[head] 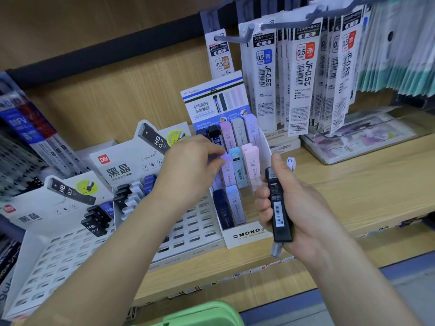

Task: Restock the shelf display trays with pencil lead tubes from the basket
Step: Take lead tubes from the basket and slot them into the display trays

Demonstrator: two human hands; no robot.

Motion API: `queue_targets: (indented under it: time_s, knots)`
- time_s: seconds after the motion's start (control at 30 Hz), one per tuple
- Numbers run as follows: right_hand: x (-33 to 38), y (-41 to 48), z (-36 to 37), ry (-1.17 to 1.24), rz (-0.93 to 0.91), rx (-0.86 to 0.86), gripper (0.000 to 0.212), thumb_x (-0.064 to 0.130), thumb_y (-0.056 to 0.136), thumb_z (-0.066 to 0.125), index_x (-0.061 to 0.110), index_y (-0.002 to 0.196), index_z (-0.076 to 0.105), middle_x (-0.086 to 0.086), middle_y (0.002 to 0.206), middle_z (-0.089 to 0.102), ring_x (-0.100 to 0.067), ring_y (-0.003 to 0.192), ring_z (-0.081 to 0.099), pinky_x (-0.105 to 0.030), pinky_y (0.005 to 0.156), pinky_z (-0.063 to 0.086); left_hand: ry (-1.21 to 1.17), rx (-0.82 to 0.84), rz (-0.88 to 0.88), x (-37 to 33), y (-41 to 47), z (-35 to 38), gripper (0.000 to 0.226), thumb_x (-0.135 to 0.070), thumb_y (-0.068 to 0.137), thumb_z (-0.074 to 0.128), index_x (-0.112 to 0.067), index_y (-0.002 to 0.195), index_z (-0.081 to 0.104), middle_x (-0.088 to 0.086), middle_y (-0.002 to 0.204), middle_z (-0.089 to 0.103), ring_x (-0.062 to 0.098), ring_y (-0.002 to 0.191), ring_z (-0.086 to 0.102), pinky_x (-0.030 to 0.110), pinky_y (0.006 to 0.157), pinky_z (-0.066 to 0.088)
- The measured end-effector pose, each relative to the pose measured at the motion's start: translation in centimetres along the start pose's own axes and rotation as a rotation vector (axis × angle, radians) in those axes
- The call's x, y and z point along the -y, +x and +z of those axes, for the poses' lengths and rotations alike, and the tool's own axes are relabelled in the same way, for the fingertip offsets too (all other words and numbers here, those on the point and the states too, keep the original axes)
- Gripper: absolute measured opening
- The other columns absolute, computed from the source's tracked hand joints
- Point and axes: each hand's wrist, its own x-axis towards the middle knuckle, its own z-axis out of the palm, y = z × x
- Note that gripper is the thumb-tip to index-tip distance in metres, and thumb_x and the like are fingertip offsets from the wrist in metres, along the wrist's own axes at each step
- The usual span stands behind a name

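Hands (193, 168) (299, 208) around lead tubes (277, 203)

Zebra JF-0.5 gel refill packets (303, 76) hang in rows from grey peg hooks (231, 39) against a wood-grain back panel (106, 97), one labelled blue (264, 57) and another red (306, 51). Teal-edged packets (397, 67) crowd the hooks at far right above a clear tray of sleeved stationery (353, 142). Blue and red carded packs (30, 132) lean at left. Small price labels (259, 269) line the shelf edge.
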Motion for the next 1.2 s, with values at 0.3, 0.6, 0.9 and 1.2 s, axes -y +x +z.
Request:
queue_targets:
  time_s: [0.3, 0.6, 0.9, 1.2]
  knots:
    - [-0.5, -0.3, 1.1, -0.015, 0.007, 0.108, 0.052, 0.062, 0.081, 0.057, 0.011, 0.085, 0.07, -0.006, 0.066, 0.062, -0.01, 0.04, 0.042, -0.014, 0.032, 0.03, -0.647, 0.199, -0.171, -4.3, -4.6, -1.1, 0.027, -0.037, 0.077, 0.077, -0.032, 0.102, 0.069, -0.01, 0.082, 0.065, 0.012, 0.062, 0.053, 0.027, 0.066, 0.048]
    - [-0.2, -0.6, 0.2, -0.169, 0.066, 0.357, 0.035, 0.046, 0.077, 0.066, 0.016, 0.093, 0.07, -0.007, 0.069, 0.058, -0.009, 0.042, 0.041, -0.013, 0.03, 0.027, -1.259, -0.072, -0.409, -1.7, -3.9, -2.9, 0.029, -0.012, 0.07, 0.069, -0.015, 0.097, 0.058, 0.007, 0.069, 0.067, 0.017, 0.06, 0.064, 0.024, 0.059, 0.053]
    - [-3.3, -0.7, 3.2, -0.384, -0.227, 0.15, 0.014, 0.009, 0.083, 0.075, 0.015, 0.088, 0.063, 0.002, 0.057, 0.056, -0.012, 0.041, 0.041, -0.017, 0.037, 0.029, -1.012, -0.007, -0.396, 1.6, -6.1, -7.5, 0.026, -0.009, 0.08, 0.064, -0.016, 0.104, 0.07, 0.007, 0.086, 0.075, 0.015, 0.071, 0.07, 0.016, 0.066, 0.055]
    - [-3.5, -0.9, 4.5, -0.189, -0.066, 0.07, 0.013, 0.005, 0.093, 0.055, 0.01, 0.102, 0.064, -0.009, 0.073, 0.069, -0.013, 0.048, 0.051, -0.018, 0.035, 0.034, -0.493, -0.172, -0.38, 6.2, -4.7, -9.2, 0.021, -0.007, 0.082, 0.073, -0.026, 0.088, 0.074, -0.012, 0.077, 0.072, -0.002, 0.06, 0.065, 0.006, 0.049, 0.042]
